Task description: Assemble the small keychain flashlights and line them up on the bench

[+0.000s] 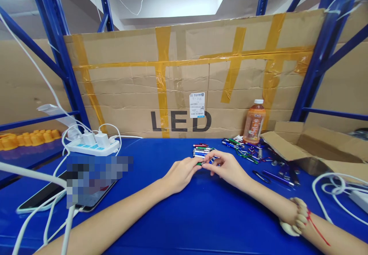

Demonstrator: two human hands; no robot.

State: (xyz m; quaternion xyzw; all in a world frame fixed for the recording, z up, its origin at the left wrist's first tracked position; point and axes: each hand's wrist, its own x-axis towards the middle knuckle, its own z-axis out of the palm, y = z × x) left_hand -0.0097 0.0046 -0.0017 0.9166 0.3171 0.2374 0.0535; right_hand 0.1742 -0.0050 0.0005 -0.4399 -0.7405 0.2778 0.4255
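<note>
My left hand [180, 175] and my right hand [230, 169] meet over the middle of the blue table. Between their fingertips is a small green metallic tube [199, 164], mostly hidden. My left fingers are pressed together on its left end, and my right thumb and fingers pinch at its right. Just beyond the hands, a row of slim metallic tubes [201, 151] in red, green, silver and blue lies side by side, partly covered by my right hand. To the right is a loose pile of similar coloured tubes and clips [244, 152].
An orange drink bottle [254, 123] stands behind the pile, beside an open cardboard box [304, 147]. A blue pen-like stick [278, 178] lies nearer. On the left are a power strip [93, 146], phones [43, 193] and white cables [31, 174]. A large cardboard sheet [129, 94] backs the table.
</note>
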